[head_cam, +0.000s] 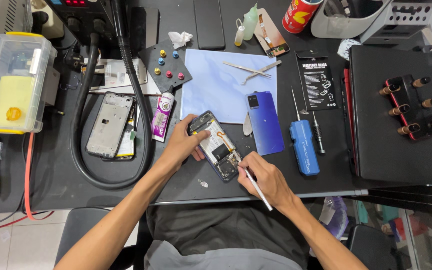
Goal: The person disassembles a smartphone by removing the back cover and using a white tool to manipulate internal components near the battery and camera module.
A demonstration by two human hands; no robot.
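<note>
An opened phone (217,148) with its insides showing lies tilted on the black work mat (51,175) near the front edge. My left hand (183,142) grips its upper left side, thumb across the top. My right hand (265,177) holds a thin white tool (256,187) like a pen, its tip touching the phone's lower right corner. Just right of the phone lies its blue back cover (264,121), camera side up.
A blue electric screwdriver (303,146) and a thin driver (317,131) lie to the right. Tweezers (254,70) rest on a pale blue sheet (211,85). A phone frame (108,124), glue tube (162,112), thick black hose (137,95) and clear plastic box (11,82) stand left.
</note>
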